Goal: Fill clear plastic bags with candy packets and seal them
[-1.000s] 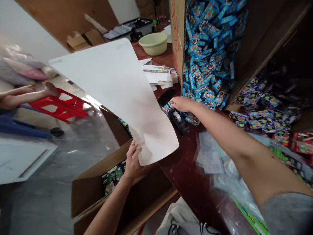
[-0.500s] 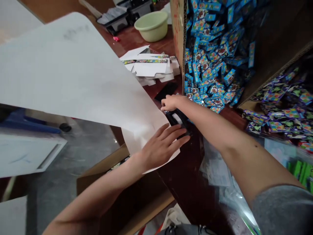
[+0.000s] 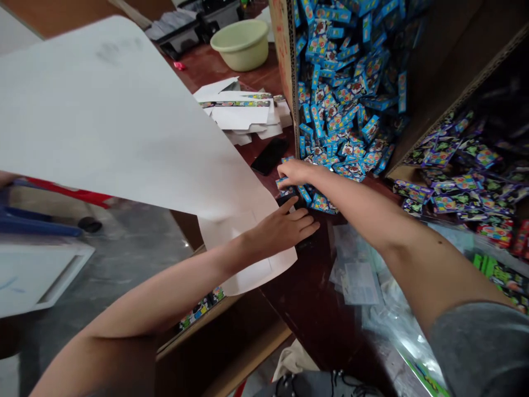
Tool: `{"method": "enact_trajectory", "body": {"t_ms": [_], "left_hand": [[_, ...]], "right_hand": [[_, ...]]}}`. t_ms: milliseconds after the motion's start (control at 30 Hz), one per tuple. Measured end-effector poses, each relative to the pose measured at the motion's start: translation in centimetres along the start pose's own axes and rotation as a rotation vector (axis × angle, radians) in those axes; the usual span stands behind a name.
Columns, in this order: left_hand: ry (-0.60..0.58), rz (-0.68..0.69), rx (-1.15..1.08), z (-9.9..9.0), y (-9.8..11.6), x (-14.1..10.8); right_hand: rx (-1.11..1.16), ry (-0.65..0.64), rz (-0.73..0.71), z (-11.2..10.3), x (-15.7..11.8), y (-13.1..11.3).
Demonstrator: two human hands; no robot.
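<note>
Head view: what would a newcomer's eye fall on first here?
Probably the big white sheet, sweeping from the left edge to the middle, its near end partly under the left arm. Next, the blue packets heaped in the carton at upper right.

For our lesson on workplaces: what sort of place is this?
Probably a small packing workshop: a box heaped with small blue packets, stacked flat white card pieces, and clear plastic bags share one dark table.
</note>
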State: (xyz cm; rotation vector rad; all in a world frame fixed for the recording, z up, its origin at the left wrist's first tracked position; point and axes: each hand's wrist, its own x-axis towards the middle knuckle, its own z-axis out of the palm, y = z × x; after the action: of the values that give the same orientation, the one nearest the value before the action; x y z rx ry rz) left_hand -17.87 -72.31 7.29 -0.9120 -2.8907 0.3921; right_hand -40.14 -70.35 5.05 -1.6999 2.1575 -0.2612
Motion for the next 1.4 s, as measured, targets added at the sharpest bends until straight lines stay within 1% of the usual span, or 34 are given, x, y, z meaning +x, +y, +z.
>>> {"method": "enact_trajectory", "body": {"t_ms": [100,200,333,433,500,533,600,633,667,700,733,767,833,900,933,1000,1067,1100,1133,1167,1233,1300,1400], "left_hand": [[-0.014,0.041,0.011,-0.1,0.0,0.0],[-0.034,0.053,0.014,-0.5,-0.4,0.1],[-0.042,0.066,-0.034,-0.6,-0.8,0.6],[-0.047,0.061,-0.073,0.2,-1.6,1.6],[-0.064,0.031,-0.109,0.8,-2.4,2.6],[-0.081,0.008,-0.139,0.9,-2.8,3.0],[-0.105,-0.054,-0.217,0.5,-3.3,3.7],[-0.099,-0.088,-0.252,-0.1,-3.2,3.9],[-0.077,-0.121,-0.278,-1.0,-2.6,4.0],[-0.045,-0.153,-0.292,-2.1,-1.7,4.1],[-0.014,-0.189,-0.295,-3.3,-0.3,4.1],[0.007,-0.231,-0.29,-4.4,1.5,4.1],[-0.021,-0.319,-0.302,-6.2,6.1,4.3],[-0.107,-0.402,-0.341,-6.8,10.7,4.7],[-0.145,-0.441,-0.36,-6.5,12.7,5.2],[-0.195,-0.533,-0.382,-5.4,15.9,6.6],[-0.235,-0.642,-0.4,-4.0,17.6,8.4],[-0.262,-0.688,-0.413,-3.5,18.0,9.4],[-0.292,-0.72,-0.429,-3.1,18.1,10.3],[-0.317,-0.736,-0.445,-3.0,18.1,10.9],[-0.339,-0.749,-0.46,-2.9,17.8,11.7],[-0.355,-0.751,-0.445,-2.9,17.6,11.7],[-0.4,-0.725,-0.382,-2.7,18.0,11.2]], "right_hand": [[0.017,0.066,0.005,-0.3,-2.7,0.7],[0.023,0.098,0.023,-0.9,-6.4,1.6],[-0.007,0.107,0.036,-1.6,-12.5,3.2],[-0.048,0.096,0.069,-1.8,-18.1,3.7],[-0.087,0.134,0.138,-2.0,-22.4,3.0],[-0.108,0.177,0.189,-2.0,-24.8,2.1],[-0.142,0.286,0.316,-1.6,-30.0,-0.6],[-0.157,0.342,0.389,-1.0,-32.7,-2.5],[-0.165,0.385,0.462,-0.1,-35.4,-4.6],[-0.173,0.418,0.527,1.3,-38.2,-6.9],[-0.175,0.448,0.575,3.1,-40.8,-9.4],[-0.164,0.46,0.605,5.3,-43.4,-11.9],[-0.12,0.497,0.654,10.4,-47.9,-17.0],[-0.094,0.49,0.723,15.5,-51.7,-21.5],[-0.1,0.49,0.785,17.8,-53.4,-23.4],[-0.137,0.473,0.977,21.5,-56.5,-26.1],[-0.176,0.45,1.179,24.1,-59.3,-27.4],[-0.188,0.442,1.248,25.0,-60.5,-27.7],[-0.193,0.441,1.287,25.8,-61.6,-27.8],[-0.187,0.447,1.29,26.4,-62.4,-27.7],[-0.137,0.47,1.245,27.2,-63.5,-27.5],[-0.073,0.513,1.217,27.6,-64.0,-27.1],[-0.012,0.606,1.263,27.4,-64.6,-25.9]]}}
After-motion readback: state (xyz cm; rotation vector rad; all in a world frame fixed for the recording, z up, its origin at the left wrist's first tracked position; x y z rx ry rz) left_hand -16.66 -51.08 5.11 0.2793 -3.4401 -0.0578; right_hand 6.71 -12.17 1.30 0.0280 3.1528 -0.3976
